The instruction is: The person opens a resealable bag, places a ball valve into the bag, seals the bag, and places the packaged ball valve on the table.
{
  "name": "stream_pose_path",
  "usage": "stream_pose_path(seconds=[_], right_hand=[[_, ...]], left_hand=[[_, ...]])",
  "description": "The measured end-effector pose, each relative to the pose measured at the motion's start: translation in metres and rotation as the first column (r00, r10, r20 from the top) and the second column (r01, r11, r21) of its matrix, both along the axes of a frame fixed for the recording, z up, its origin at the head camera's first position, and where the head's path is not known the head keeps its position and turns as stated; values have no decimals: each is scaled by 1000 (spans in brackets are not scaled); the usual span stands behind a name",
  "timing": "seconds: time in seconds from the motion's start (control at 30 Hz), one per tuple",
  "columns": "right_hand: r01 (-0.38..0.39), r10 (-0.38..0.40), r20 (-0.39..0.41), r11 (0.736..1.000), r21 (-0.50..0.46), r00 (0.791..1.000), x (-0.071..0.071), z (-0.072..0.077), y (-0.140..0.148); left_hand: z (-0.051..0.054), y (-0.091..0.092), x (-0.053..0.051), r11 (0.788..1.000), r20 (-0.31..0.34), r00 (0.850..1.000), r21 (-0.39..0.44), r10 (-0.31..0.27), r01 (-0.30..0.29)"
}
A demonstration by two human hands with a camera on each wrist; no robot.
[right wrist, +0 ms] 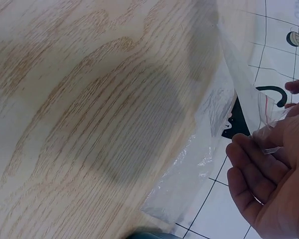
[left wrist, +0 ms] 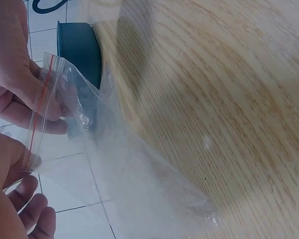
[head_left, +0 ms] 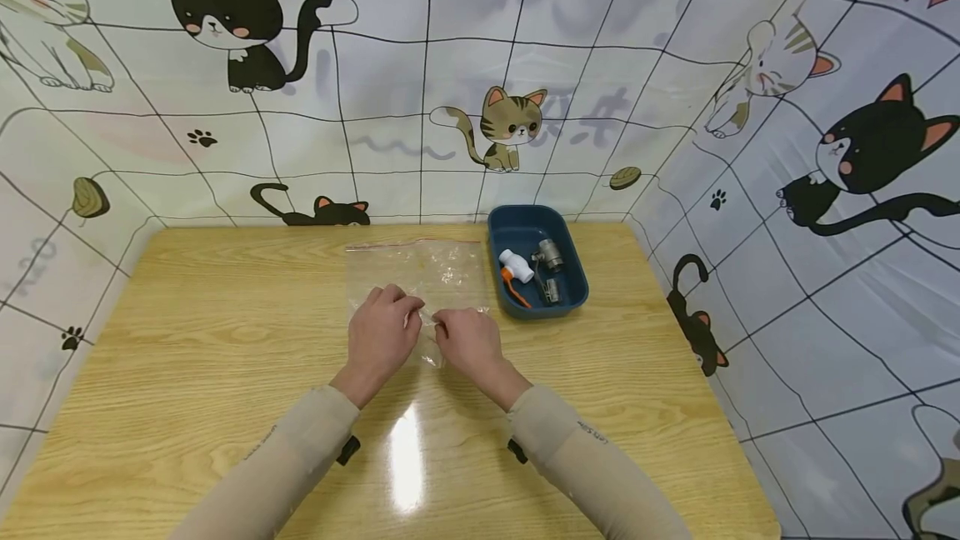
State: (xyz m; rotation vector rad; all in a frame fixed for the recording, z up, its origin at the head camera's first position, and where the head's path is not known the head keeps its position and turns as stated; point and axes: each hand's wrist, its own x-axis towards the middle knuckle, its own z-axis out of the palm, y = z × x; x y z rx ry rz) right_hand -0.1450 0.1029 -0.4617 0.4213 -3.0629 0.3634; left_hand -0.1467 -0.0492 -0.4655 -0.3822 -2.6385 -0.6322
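A small clear zip bag [left wrist: 134,184] with a red line along its mouth hangs between my two hands over the table. My left hand [head_left: 384,330] pinches one side of the mouth, and my right hand [head_left: 471,343] pinches the other. In the left wrist view, thumb and fingers of each hand sit at the red-lined strip. A second, larger clear zip bag [head_left: 450,267] lies flat on the table behind the hands, its red line at the far edge. The right wrist view also shows this flat bag [right wrist: 189,164].
A dark blue tray [head_left: 573,294] stands right of the bags. Inside lie a white plastic valve [head_left: 516,265] with an orange handle and several metal fittings [head_left: 551,254]. Cat-printed sheeting [head_left: 390,140] rises behind and beside the wooden table [head_left: 240,307].
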Motion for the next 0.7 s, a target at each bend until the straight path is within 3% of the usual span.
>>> stream_pose_path(seconds=[0.2, 0.4, 0.7], right_hand=[[-1, 1, -4, 1000, -21, 1000, 0, -1, -1], [6, -5, 20, 1000, -31, 1000, 2, -1, -2], [-19, 19, 44, 1000, 15, 999, 3, -5, 2]], left_hand=[[-1, -1, -3, 999, -90, 996, 8, -30, 31], [-1, -1, -5, 1000, -136, 990, 12, -27, 29], [4, -8, -9, 1000, -159, 987, 10, -13, 15]])
